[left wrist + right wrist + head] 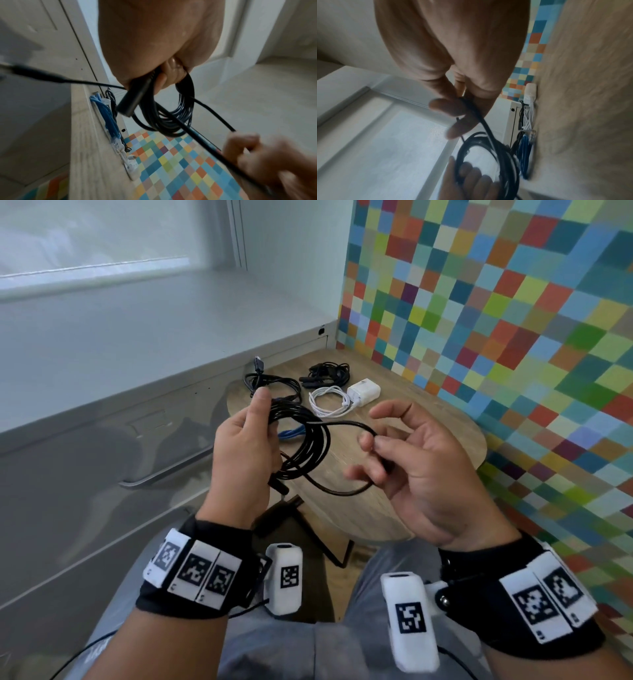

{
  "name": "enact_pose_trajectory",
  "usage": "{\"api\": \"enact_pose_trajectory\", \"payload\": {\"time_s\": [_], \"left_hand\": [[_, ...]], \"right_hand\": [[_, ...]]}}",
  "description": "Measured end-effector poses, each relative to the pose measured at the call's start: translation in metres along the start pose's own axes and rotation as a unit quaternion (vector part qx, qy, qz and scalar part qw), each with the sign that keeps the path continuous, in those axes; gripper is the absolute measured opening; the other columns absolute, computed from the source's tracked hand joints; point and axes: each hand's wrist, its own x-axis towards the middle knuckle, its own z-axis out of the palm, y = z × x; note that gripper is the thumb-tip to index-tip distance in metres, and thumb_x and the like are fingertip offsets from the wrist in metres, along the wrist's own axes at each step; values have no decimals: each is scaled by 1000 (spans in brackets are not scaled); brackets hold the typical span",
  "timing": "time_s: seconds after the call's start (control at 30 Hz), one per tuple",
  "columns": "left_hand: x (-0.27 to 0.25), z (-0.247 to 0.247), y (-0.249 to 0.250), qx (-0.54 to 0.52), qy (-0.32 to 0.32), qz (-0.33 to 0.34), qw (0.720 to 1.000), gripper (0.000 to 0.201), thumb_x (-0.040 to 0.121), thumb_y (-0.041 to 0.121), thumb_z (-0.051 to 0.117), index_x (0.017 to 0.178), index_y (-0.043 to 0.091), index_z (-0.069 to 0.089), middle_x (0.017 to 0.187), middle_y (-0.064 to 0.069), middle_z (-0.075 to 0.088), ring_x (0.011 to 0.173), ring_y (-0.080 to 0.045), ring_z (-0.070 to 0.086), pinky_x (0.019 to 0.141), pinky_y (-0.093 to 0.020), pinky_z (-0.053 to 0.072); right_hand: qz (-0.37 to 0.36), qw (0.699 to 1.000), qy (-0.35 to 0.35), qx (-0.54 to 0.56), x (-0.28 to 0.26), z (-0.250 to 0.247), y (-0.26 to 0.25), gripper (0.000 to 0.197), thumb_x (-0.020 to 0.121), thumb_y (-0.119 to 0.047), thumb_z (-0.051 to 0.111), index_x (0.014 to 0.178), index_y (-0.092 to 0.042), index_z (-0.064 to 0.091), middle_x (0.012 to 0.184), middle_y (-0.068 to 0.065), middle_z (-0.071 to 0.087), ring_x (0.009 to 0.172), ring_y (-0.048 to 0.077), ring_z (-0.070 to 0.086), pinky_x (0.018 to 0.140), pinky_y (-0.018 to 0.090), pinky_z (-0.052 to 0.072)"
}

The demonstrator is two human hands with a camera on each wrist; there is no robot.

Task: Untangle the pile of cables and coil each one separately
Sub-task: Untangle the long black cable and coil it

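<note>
The left hand (245,446) grips a round, multi-turn coil of thin, smooth black cable (308,446), fingers curled through the loops, held in the air above the near edge of the wood-grain table (428,433). The right hand (421,470) pinches the cable's free length between thumb and fingertips, its other fingers loosely spread, with a slack curve hanging between the two hands. On the table behind lie a blue cable (291,433), a coiled white cable (329,404) beside a boxy white charger (363,392), and two more black cable bundles (274,383).
</note>
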Motion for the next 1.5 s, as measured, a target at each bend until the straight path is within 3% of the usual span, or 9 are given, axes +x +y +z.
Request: {"api": "enact_pose_trajectory", "payload": {"time_s": [0.17,0.43,0.53,0.67,0.73,0.9,1.13,1.37,1.5], "left_hand": [[0,-8,4,-52,-74,-8,996,30,89,25,71,64,24,54,52,9,30,43,-9,20,42,-23,20],[-13,7,15,-46,-154,27,987,24,88,13,68,67,26,67,52,13,50,40,-5,31,43,-22,25],[-14,10,18,-57,-148,19,987,35,95,15,67,63,27,66,51,14,46,41,-5,28,44,-23,23],[-15,8,19,48,-104,114,987,15,96,14,69,82,15,65,55,14,55,45,0,44,49,-16,35],[-16,5,19,99,-91,162,978,12,96,19,71,87,14,66,62,15,62,50,0,52,53,-13,40],[-17,8,20,23,-103,81,991,19,97,25,66,80,18,63,54,14,46,44,-5,34,47,-24,27],[-23,17,21,-197,-157,-42,967,28,92,35,59,72,20,45,52,9,22,41,-6,17,41,-23,16],[-28,24,17,-266,-166,-71,947,31,98,38,53,75,21,39,49,9,22,38,-5,18,40,-19,24],[-28,26,12,-201,-126,-25,971,31,101,30,58,75,20,43,53,6,23,42,-10,18,49,-28,24]], "right_hand": [[-11,961,-33,-276,-9,-21,-18,33,100,5,55,114,-17,75,86,9,73,44,16,39,45,32,43],[-75,855,43,-511,-22,-40,-69,27,96,-9,69,102,-33,80,85,-16,79,69,2,70,67,17,54],[-97,842,58,-528,-22,-43,-74,27,96,-10,69,99,-35,80,83,-17,79,86,3,74,84,26,58],[-119,921,-14,-369,-27,-36,-74,18,85,-21,72,97,-28,84,82,7,78,45,11,47,45,20,38],[-116,942,-36,-312,-29,-38,-75,24,79,-30,71,100,-28,84,83,13,77,42,17,31,44,24,27],[-139,844,97,-509,-10,-55,-66,20,95,-14,73,97,-32,81,83,-16,79,77,6,73,73,23,58],[-163,832,196,-493,18,-48,-12,16,91,-21,78,98,-35,77,96,-20,71,91,-11,63,82,4,46],[-50,986,98,-128,22,3,22,17,99,-6,63,97,-9,80,87,7,79,81,21,75,78,36,62],[34,995,39,84,12,9,27,34,101,-22,51,111,2,72,104,21,74,100,31,70,97,49,55]]}}
